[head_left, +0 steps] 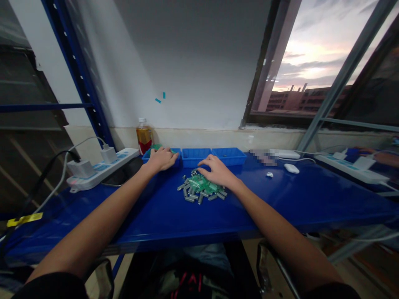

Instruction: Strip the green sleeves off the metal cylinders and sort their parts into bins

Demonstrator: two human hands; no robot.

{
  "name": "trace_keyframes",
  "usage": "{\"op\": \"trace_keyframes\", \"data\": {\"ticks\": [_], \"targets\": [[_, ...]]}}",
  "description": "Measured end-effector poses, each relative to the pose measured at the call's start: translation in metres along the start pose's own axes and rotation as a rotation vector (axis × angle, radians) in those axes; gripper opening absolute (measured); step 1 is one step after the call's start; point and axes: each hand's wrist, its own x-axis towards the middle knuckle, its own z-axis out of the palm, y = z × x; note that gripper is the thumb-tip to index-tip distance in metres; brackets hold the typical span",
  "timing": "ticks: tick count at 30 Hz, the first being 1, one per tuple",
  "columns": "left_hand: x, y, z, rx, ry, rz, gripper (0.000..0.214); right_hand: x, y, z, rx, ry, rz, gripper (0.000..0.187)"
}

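Observation:
My left hand (162, 159) rests over the left blue bin (177, 162), its fingers stretched out and angled down to the right. Green pieces (156, 147) show inside that bin behind the hand. Over the right side of a loose pile, my right hand (218, 171) is held with thumb and fingers apart, and nothing shows between them. Translucent green pieces (197, 182) lie in the middle of this pile. Small silver metal cylinders (189, 199) are scattered around them on the blue table. My right fingers partly cover the back of the pile.
A middle bin (196, 154) and a right bin (232, 157) continue the row. Behind the left bin stands a drink bottle (144, 136). Power strips (106, 166) with cables lie at both sides. A white earbud case (291, 168) and a small white item (269, 175) sit right.

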Motion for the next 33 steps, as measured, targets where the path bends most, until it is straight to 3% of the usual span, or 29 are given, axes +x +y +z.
{"op": "trace_keyframes", "data": {"ticks": [3,8,14,17,19,22,26,31,33], "targets": [[-0.006,0.000,0.004,-0.021,0.047,0.058,0.048,-0.001,0.003,-0.003,-0.020,-0.065,-0.016,0.027],[-0.020,0.013,0.001,-0.090,0.233,0.150,0.039,-0.003,0.011,-0.011,-0.067,-0.236,0.012,0.031],[-0.036,0.047,-0.004,-0.359,-0.068,0.356,0.032,-0.005,0.018,-0.012,-0.070,-0.306,0.051,0.029],[-0.042,0.057,-0.001,-0.413,-0.073,0.392,0.030,-0.005,0.017,-0.007,-0.076,-0.288,0.030,0.028],[-0.042,0.059,0.001,-0.436,-0.042,0.373,0.025,-0.005,0.016,-0.003,-0.122,-0.310,0.022,0.031],[-0.039,0.058,0.004,-0.459,-0.087,0.294,0.017,-0.005,0.015,0.000,-0.136,-0.327,0.032,0.033],[-0.032,0.053,0.003,-0.556,-0.117,0.193,0.014,-0.002,0.012,0.000,-0.027,-0.250,0.054,0.030],[-0.028,0.048,-0.006,-0.996,0.096,0.011,0.017,0.002,0.006,-0.002,0.262,-0.135,0.189,0.039],[-0.028,0.051,-0.010,-1.207,0.116,-0.044,0.017,0.003,0.006,-0.002,0.376,-0.068,0.228,0.040]]}}
